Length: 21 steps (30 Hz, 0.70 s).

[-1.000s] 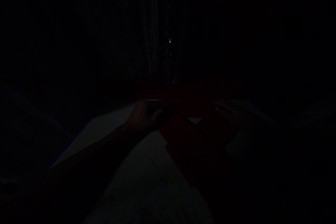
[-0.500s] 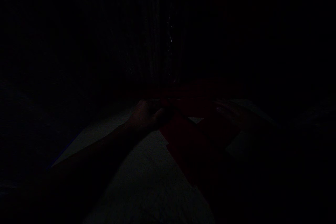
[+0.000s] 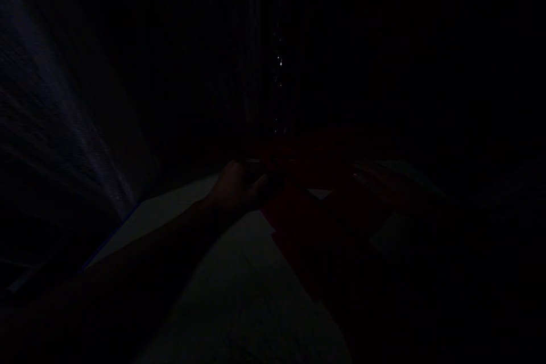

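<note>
The picture is very dark. A red piece that looks like cloth (image 3: 307,233) runs from the middle of the pale work surface (image 3: 239,273) down to the lower right. My left hand (image 3: 239,187) is closed at its upper left end, thumb pointing right, and seems to grip the red cloth; its fingertips are lost in shadow. On the right, my right hand (image 3: 381,182) lies with its fingers stretched out over or beside another stretch of the red material. A small pale gap (image 3: 319,193) shows between the red parts.
Beyond the hands stands a dark upright shape with small bright glints (image 3: 280,61). A blue edge (image 3: 111,236) borders the pale surface on the left. Further left, a faintly lit, slanting greyish surface (image 3: 63,91) shows. The right side is nearly black.
The slanting surface at the left has become brighter. Both hands and the red cloth stay almost where they were, with only a slight shift of the view.
</note>
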Tool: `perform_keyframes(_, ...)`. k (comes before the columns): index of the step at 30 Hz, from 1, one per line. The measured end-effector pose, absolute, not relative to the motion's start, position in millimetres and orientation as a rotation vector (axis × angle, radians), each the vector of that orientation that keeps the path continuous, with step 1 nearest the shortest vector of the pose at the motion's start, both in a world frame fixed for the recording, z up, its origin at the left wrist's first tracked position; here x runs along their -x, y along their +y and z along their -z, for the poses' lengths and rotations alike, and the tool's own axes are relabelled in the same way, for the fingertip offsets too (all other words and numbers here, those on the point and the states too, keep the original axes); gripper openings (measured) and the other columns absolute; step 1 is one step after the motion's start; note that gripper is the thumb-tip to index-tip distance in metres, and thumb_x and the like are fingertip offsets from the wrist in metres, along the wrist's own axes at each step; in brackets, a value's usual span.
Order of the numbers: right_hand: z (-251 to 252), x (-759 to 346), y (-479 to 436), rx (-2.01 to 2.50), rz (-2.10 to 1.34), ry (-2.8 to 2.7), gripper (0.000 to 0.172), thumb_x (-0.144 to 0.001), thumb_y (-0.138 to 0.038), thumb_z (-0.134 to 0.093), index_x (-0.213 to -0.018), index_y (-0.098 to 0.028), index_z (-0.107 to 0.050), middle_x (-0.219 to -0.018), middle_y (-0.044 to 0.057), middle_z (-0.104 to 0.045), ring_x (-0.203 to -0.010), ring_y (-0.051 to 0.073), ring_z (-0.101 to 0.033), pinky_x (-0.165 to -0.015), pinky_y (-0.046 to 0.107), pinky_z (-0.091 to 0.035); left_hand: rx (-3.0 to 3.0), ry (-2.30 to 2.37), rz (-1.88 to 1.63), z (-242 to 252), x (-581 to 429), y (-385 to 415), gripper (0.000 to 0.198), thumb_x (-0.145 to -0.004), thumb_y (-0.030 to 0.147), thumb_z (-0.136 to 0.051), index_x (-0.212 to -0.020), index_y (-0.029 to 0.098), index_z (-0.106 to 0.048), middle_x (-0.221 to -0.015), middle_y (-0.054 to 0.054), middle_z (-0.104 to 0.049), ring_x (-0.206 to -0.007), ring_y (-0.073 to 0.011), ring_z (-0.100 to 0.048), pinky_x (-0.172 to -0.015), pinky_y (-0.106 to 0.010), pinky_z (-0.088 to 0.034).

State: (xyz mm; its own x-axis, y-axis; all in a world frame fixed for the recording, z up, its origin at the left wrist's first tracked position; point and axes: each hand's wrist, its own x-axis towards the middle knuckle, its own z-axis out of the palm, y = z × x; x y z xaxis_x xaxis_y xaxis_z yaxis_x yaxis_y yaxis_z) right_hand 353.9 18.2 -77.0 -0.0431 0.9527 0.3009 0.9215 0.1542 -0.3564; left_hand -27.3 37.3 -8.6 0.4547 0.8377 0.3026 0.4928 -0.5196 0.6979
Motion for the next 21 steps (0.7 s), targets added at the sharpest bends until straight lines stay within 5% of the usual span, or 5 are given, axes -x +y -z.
perform_keyframes(21, 78.6, -358.3, 19.6, 1.708, -0.081, -1.996, 0.058, -0.103, -0.060, -0.034, -0.146, -0.027, -0.057, -0.158, 0.004, -0.043, -0.151, 0.028, -0.036, -0.127, 0.050, -0.033, -2.154, 1.148, -0.837, 6.8, 25.8, 34.2, 0.039, -0.091, 0.043, -0.057, -0.067, 0.013, -0.064, -0.060, -0.002, -0.057, -0.053, -0.0112, -0.050, -0.045, -0.020, -0.030)
